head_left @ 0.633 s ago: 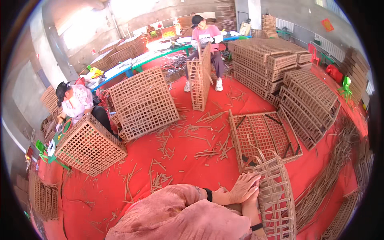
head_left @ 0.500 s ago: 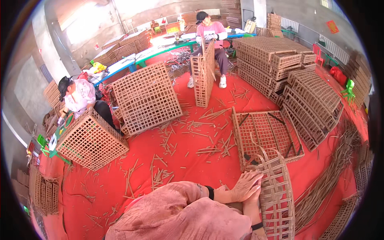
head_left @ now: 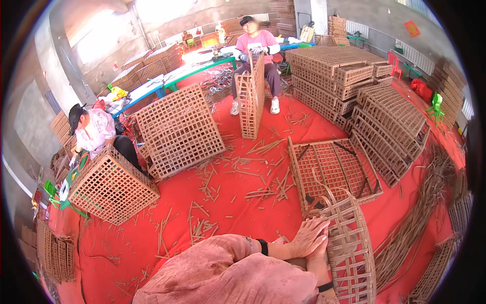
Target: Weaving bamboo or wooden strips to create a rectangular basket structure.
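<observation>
A curved openwork wicker panel (head_left: 350,247) is placed at the lower right, close to the wearer's body, with thin loose strips arching from its upper end. Its near edge is met by the fingers of the left hand (head_left: 305,238), which is laid over the right hand (head_left: 319,254). The left fingers are extended and held together; whether the edge is grasped by either hand cannot be told, the right fingers being partly hidden. A dark band is worn at each wrist. Beyond the panel, a rectangular lattice frame (head_left: 331,169) with black pieces at its corners is laid on the red floor covering (head_left: 273,220), where short cut strips (head_left: 202,225) are scattered. To the right, a bundle of long strips (head_left: 415,218) and stacked lattice baskets (head_left: 392,134) are seen. Farther off, an upright lattice panel (head_left: 250,101) is held by a seated co-worker (head_left: 263,43) before a long tabletop (head_left: 202,68).
</observation>
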Motion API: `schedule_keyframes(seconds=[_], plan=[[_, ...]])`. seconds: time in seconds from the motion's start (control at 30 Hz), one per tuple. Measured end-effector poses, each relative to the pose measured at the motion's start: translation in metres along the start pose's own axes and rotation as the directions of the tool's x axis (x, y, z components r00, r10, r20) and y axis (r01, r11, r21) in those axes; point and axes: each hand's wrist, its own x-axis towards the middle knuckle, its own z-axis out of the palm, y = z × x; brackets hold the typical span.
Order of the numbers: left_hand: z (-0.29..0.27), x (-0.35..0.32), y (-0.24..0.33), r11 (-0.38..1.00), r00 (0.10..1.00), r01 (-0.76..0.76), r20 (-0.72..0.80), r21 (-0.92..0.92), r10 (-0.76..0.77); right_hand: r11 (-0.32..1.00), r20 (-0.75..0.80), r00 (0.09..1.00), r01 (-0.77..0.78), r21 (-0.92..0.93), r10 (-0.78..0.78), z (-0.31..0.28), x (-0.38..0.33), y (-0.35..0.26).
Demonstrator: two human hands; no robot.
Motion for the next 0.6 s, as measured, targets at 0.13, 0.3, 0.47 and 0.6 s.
schedule_keyframes(seconds=[0.13,0.3,0.47,0.6], plan=[[-0.004,0.0,0.001,1.0,1.0,0.026,0.009,-0.009,-0.026,1.0,0.0,1.0,-0.017,0.021,0.017,0.01,0.007,0.006],[-0.051,0.06,-0.012,0.834,0.961,0.253,0.031,-0.49,-0.274,0.988,-0.356,0.922,-0.154,0.022,0.152,0.035,0.011,0.006],[-0.226,0.254,-0.029,0.978,0.857,0.015,-0.502,-0.207,-0.12,0.984,-0.466,0.867,-0.173,0.048,0.175,0.045,0.009,0.004],[-0.317,0.357,-0.057,0.948,0.72,0.318,-0.656,0.021,-0.227,0.984,-0.434,0.884,-0.172,0.042,0.173,0.046,0.011,0.005]])
